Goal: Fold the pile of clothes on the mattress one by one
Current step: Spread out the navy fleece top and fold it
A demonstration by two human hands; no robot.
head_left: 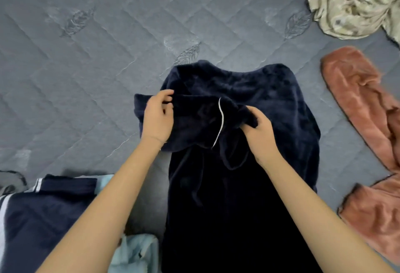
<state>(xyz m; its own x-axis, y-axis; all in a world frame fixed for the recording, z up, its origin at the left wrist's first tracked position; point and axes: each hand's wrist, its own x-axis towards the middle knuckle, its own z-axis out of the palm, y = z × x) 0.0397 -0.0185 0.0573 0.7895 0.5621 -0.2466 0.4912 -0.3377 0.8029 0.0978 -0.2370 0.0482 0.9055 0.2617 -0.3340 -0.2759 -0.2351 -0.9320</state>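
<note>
Nearest me on the left sits a folded navy garment with white stripes point(43, 218), beside the dark navy plush fleece garment point(238, 186) that runs up the middle of the grey quilted mattress point(86, 56). My left hand point(157, 119) and right hand point(259, 136), held apart, each pinch its bunched upper fold on either side of a thin white piping line point(219, 121). Farther right lies a rust-pink fleece piece point(368, 121), and beyond it crumpled beige satin cloth point(346, 2).

Garment point(249, 186) at centre of mattress point(86, 78), folded stack point(43, 218) near left, other garment point(365, 121) right, sheet point(346, 2) far right.

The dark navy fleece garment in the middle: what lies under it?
Around the dark navy fleece garment, only the grey quilted mattress shows; anything beneath is covered.
</note>
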